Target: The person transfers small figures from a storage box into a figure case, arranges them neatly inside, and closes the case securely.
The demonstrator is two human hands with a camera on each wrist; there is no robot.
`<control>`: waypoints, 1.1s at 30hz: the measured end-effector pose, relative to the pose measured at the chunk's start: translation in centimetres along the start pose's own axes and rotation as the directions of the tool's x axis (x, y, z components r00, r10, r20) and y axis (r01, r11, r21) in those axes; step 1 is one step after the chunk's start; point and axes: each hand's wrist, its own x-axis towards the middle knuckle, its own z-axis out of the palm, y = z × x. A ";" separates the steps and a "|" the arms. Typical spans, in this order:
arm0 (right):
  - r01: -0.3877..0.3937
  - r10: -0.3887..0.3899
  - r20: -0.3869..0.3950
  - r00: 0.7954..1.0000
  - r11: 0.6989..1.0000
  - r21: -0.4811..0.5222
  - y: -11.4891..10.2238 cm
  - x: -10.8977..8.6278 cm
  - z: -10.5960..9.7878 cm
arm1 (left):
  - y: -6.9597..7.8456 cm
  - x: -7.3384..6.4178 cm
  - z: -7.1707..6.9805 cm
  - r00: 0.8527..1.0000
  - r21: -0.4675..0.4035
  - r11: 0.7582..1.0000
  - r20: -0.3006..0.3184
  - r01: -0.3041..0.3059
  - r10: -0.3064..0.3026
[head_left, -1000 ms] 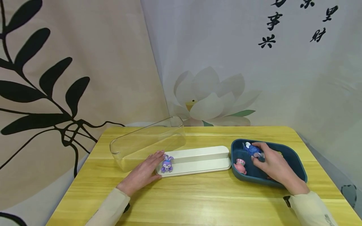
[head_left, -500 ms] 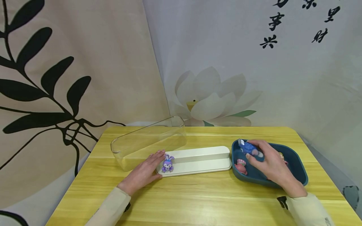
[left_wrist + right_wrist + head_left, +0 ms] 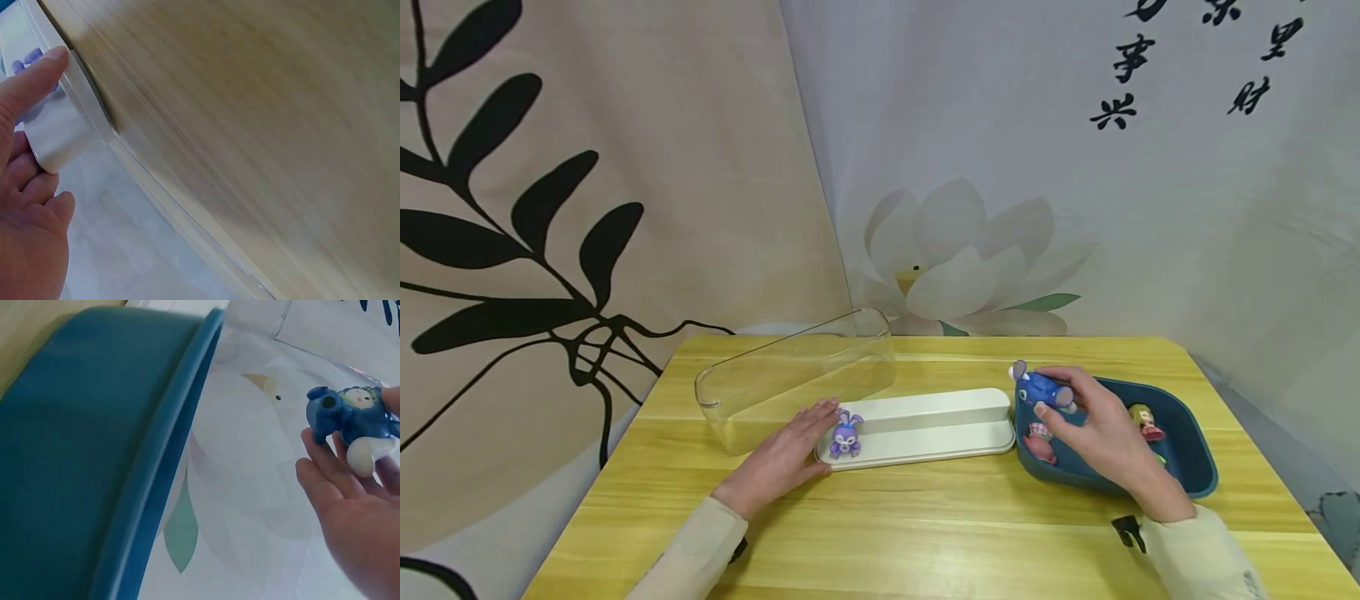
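My right hand (image 3: pixel 1108 446) pinches a blue toy figurine (image 3: pixel 1041 392) with grey ears, held above the left side of a dark blue bin (image 3: pixel 1187 479). In the right wrist view the figurine (image 3: pixel 369 422) lies sideways between thumb and fingers, outside the bin's wall (image 3: pixel 144 450). My left hand (image 3: pixel 782 458) holds the left end of a long white stepped base (image 3: pixel 932 446); in the left wrist view the thumb lies on its edge and the fingers curl at its end. A purple rabbit figurine (image 3: pixel 846 435) stands on that end, partly behind the thumb in the left wrist view.
Inside the bin lie a pink figurine (image 3: pixel 1039 443) at the left and a small yellow-and-red figurine (image 3: pixel 1146 422) at the right. A clear box-shaped cover (image 3: pixel 797 383) stands behind the base on the wooden table (image 3: pixel 940 533). Printed cloth hangs behind.
My right hand has lifted the blue figurine from inside the bin, up and to the left. This uncovers the yellow-and-red figurine. My left hand stays put.
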 end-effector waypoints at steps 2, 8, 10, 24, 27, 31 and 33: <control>-0.001 0.001 0.008 1.000 1.000 0.025 -0.2 0.1 0.2 | 0.0 0.0 0.0 1.000 0.001 1.000 -0.012 -0.009 0.010; -0.041 0.037 0.053 0.998 0.995 0.087 -1.0 0.4 1.1 | 0.0 0.0 -0.1 1.000 -0.004 1.000 0.004 0.003 -0.003; -0.058 0.051 0.068 0.996 0.992 0.110 -1.3 0.5 1.4 | 0.0 0.0 -0.1 1.000 -0.004 1.000 0.016 0.012 -0.012; -0.026 0.004 0.095 0.995 0.971 0.238 -2.5 1.3 3.8 | 0.0 0.0 -0.1 0.999 -0.006 1.000 0.028 0.022 -0.022; -0.016 -0.010 0.099 0.995 0.965 0.260 -2.7 1.4 4.2 | 0.1 0.0 -0.2 0.999 -0.006 1.000 0.031 0.023 -0.023; -0.004 -0.029 0.110 0.993 0.959 0.284 -2.8 1.6 4.8 | 0.0 0.0 -0.2 0.999 -0.008 1.000 0.040 0.030 -0.029; 0.002 -0.040 0.123 0.992 0.954 0.298 -2.9 1.6 5.1 | 0.0 0.0 -0.2 0.999 -0.008 1.000 0.041 0.030 -0.030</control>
